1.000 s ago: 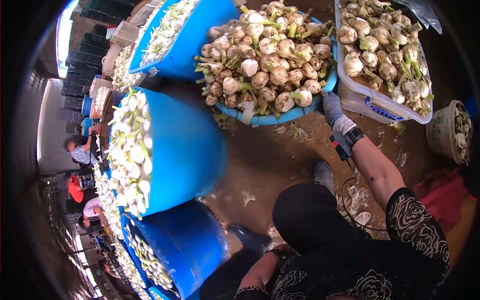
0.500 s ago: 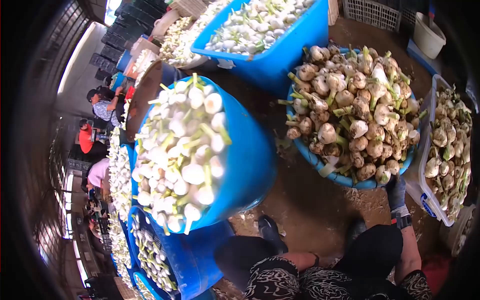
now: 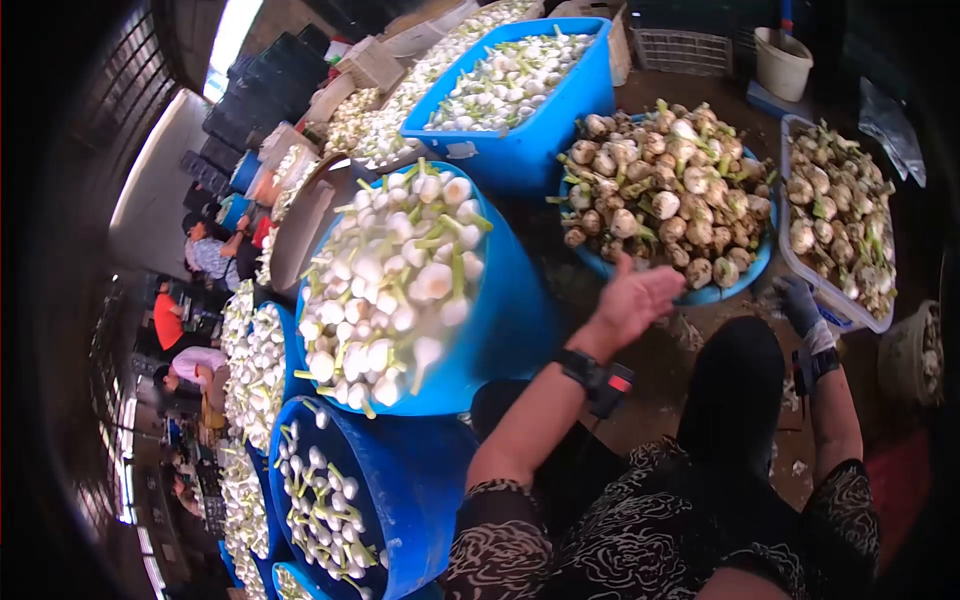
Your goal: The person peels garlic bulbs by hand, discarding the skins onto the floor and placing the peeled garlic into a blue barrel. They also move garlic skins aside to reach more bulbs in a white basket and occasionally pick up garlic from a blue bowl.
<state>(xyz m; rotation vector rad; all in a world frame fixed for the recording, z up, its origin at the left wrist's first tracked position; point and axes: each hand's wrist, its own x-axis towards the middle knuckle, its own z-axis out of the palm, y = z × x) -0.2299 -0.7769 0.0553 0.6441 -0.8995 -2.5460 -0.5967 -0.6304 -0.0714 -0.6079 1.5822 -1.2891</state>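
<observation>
My left hand (image 3: 640, 298), bare, reaches out with fingers spread, palm partly turned up. It is at the near edge of a round blue basin (image 3: 715, 295) heaped with soil-stained garlic bulbs (image 3: 670, 200) with short green stems. Nothing shows in its grasp. My right hand (image 3: 800, 308), in a grey glove, is between that basin and a clear plastic bin (image 3: 880, 322). Its dark fingers look extended and hold nothing I can see. More unpeeled garlic bulbs (image 3: 840, 210) fill the clear bin.
On the left stands a tall blue tub (image 3: 510, 310) piled with white peeled garlic; a darker blue barrel (image 3: 420, 500) is nearer me. A rectangular blue tub (image 3: 480, 150) is behind. A white bucket (image 3: 782, 65) stands at the back right. Several people work far left.
My left arm has come into view and stretched toward the basin. My right hand has come away from the basin's rim. The view has shifted, so the basin and tubs appear smaller.
</observation>
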